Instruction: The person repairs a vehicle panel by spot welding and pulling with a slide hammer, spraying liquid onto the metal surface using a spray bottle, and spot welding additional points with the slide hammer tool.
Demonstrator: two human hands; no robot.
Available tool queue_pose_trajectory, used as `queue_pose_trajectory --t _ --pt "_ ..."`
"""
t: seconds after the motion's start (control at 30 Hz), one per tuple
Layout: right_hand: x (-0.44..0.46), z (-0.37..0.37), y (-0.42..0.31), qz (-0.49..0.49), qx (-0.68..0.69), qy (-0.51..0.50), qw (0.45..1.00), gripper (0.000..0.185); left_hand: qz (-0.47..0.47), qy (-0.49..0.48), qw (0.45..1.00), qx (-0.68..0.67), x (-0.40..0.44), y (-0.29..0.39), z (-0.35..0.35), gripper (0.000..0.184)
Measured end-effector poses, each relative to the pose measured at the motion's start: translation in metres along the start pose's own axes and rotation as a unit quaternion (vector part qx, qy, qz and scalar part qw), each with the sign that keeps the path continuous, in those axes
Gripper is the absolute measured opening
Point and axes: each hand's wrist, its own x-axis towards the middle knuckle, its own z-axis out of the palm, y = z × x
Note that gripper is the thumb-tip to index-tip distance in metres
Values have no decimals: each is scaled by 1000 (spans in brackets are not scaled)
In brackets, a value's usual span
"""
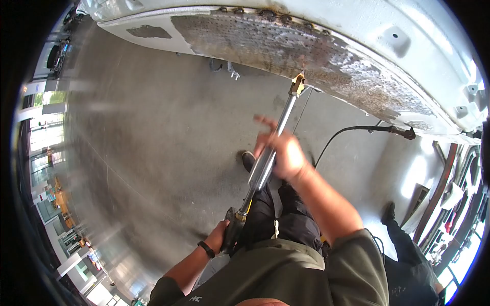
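Note:
A long slide hammer (289,109) with a chrome shaft reaches from my waist up to a light-coloured vehicle panel (439,66). Its brass-coloured tip (297,84) is at the sanded, pitted metal strip (229,38) along the panel's edge; I cannot tell how firmly it touches. My left hand (218,237), with a dark wristband, is closed around the black handle (234,232) at the lower end. Blurred by motion, my right hand (288,155) wraps the shaft near the sliding weight (264,166), one finger sticking out.
A black cable (352,128) hangs to the right, ending in a clamp-like piece (403,132) at the panel's edge. Another person's leg (403,237) shows at lower right. A rack of parts (457,188) stands beyond. Grey concrete floor (153,137) lies below.

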Motion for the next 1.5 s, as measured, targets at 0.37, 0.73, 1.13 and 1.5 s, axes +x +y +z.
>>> queue_pose_trajectory --t 0.37,0.73,1.13,1.5 --pt "-115 93 47 261 302 50 915 23 -8 30 999 -7 -14 -13 4 52" --pt "-61 64 9 270 264 58 924 22 20 4 1000 0 -6 12 29 62" --pt "-58 58 -9 265 256 83 926 37 -47 -15 998 -35 -7 8 17 60" --pt "-35 27 3 119 186 43 974 41 2 -7 1000 0 -1 -10 7 57"
